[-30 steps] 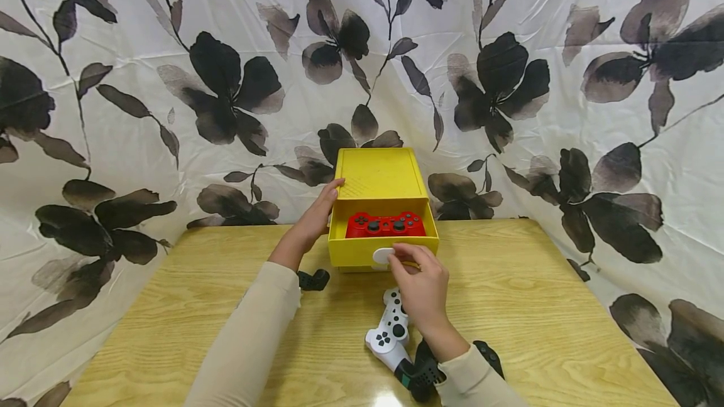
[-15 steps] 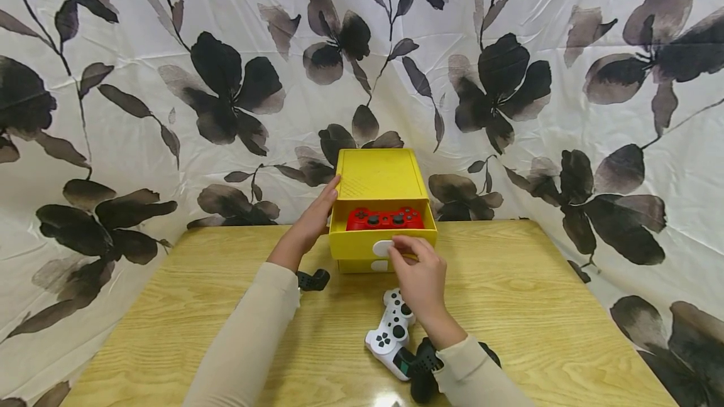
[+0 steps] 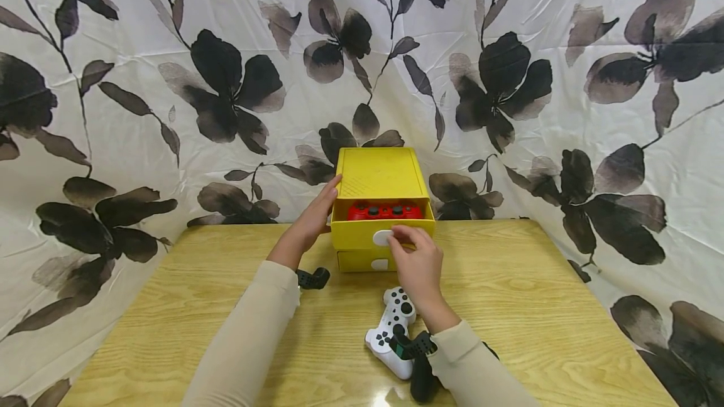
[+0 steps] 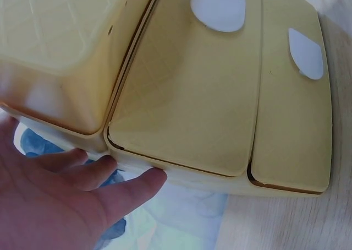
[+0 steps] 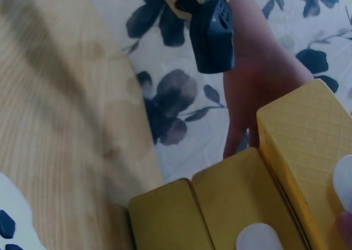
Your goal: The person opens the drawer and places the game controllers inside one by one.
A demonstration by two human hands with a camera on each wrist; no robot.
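A small yellow drawer unit (image 3: 379,171) stands at the back of the table, its top drawer (image 3: 353,236) partly pulled out. Inside that drawer lies a red game controller (image 3: 384,211), its lower part hidden by the drawer front. My right hand (image 3: 420,262) pinches the white drawer handle (image 3: 382,238) between thumb and fingers. Against the unit's left side rests my left hand (image 3: 310,225), its fingers extended along the wall, as the left wrist view also shows. Lower drawers (image 4: 187,85) with white handles (image 4: 220,9) sit flush in the unit.
A white game controller (image 3: 390,331) lies on the wooden table (image 3: 317,344) in front of the unit, partly under the right wrist. Beside it is a black controller (image 3: 422,383), mostly covered by the right sleeve. A floral cloth (image 3: 237,168) hangs right behind the table.
The top drawer has slid inward, away from me, with my right hand moving along on its handle. Less of the red controller shows. My left hand stays at the unit's side.
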